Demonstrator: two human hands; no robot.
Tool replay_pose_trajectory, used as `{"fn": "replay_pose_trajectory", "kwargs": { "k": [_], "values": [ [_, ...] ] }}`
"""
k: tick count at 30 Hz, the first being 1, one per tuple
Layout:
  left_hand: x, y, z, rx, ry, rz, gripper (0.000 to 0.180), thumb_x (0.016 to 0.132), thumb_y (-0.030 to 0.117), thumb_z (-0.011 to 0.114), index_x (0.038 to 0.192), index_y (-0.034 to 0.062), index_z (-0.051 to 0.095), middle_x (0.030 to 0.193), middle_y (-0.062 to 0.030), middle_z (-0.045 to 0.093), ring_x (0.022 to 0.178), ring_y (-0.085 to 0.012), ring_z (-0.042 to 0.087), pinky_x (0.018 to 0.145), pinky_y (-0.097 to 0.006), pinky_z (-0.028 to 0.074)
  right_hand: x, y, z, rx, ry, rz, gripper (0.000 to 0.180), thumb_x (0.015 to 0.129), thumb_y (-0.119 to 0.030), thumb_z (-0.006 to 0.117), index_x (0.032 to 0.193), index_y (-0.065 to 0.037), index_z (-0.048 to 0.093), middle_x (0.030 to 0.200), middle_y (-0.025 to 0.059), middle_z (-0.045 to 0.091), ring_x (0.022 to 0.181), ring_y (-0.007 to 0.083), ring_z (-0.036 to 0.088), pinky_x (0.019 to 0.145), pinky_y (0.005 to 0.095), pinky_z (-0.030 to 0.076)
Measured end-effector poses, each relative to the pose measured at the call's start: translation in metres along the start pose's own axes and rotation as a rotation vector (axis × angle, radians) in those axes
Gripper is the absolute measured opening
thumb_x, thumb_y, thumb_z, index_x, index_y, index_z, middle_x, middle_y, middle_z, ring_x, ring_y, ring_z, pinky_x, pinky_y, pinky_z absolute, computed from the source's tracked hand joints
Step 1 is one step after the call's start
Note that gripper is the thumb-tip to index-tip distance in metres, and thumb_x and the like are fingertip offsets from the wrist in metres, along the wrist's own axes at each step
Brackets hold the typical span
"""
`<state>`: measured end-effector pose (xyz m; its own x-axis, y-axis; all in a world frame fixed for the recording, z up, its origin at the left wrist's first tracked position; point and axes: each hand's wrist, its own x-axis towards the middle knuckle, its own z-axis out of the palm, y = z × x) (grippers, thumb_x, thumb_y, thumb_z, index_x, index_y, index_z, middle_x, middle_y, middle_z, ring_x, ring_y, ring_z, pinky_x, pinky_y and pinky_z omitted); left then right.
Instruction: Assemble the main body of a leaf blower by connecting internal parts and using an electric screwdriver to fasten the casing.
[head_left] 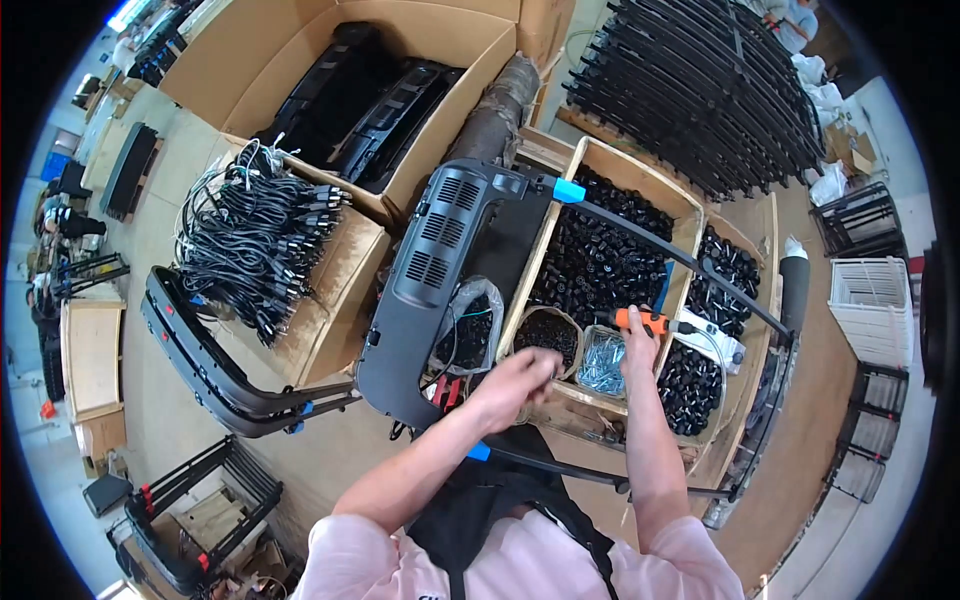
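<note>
My right hand (639, 352) is wrapped round an orange and black electric screwdriver (645, 321), whose tip points right. My left hand (520, 383), slightly blurred, hovers with curled fingers beside a round tub of small dark screws (547, 338); what it pinches, if anything, is hidden. Between my hands sits a clear container of silver screws (602, 362). In front of me lies a black frame: a vented plastic housing (430, 262) on the left, with a long black tube (650, 240) running off to the right from a blue corner piece (569, 191).
A wooden bin (697, 225) under the frame holds many black plastic parts. Left of it, bundled black cables (255, 240) lie on a cardboard box (350, 255). Behind stands a large open carton (480, 75) with black panels. Black tubes (700, 90) are stacked at far right.
</note>
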<state>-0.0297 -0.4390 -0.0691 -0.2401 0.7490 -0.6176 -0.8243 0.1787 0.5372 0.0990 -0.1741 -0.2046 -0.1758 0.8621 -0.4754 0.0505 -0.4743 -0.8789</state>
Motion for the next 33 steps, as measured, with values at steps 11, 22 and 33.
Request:
{"fn": "replay_pose_trajectory", "kwargs": {
  "k": [11, 22, 33],
  "values": [
    [-0.018, -0.059, -0.008, 0.152, -0.073, -0.005, 0.025, 0.106, 0.014, 0.059, 0.128, 0.0021, 0.061, 0.096, -0.0029, 0.064, 0.081, -0.0097, 0.060, 0.069, -0.027, 0.051, 0.003, 0.001, -0.028, -0.053, -0.023, -0.091, 0.040, 0.097, -0.019, 0.078, 0.128, -0.001, 0.060, 0.120, 0.0110, 0.067, 0.106, 0.0245, 0.069, 0.094, 0.0397, 0.059],
    [0.128, -0.027, 0.060, 0.985, 0.721, 0.667, 0.051, 0.096, 0.023, 0.068, 0.140, 0.0040, 0.054, 0.140, -0.0296, 0.057, 0.125, -0.0440, 0.060, 0.109, -0.048, 0.047, -0.136, -0.091, -0.122, -0.004, -0.132, -0.321, 0.043, 0.100, -0.012, 0.071, 0.137, 0.000, 0.053, 0.132, 0.0150, 0.063, 0.125, 0.0292, 0.063, 0.105, 0.0483, 0.056],
    [-0.065, -0.076, -0.020, 1.813, -0.325, 0.596, 0.052, 0.094, 0.049, 0.067, 0.114, 0.0009, 0.068, 0.107, -0.0196, 0.074, 0.100, -0.0310, 0.073, 0.085, -0.042, 0.055, -0.302, -0.018, -0.282, 0.430, 0.247, 0.078, 0.034, 0.102, -0.029, 0.061, 0.127, -0.006, 0.062, 0.124, 0.0128, 0.071, 0.110, 0.0251, 0.069, 0.096, 0.0400, 0.056]
  ]
}}
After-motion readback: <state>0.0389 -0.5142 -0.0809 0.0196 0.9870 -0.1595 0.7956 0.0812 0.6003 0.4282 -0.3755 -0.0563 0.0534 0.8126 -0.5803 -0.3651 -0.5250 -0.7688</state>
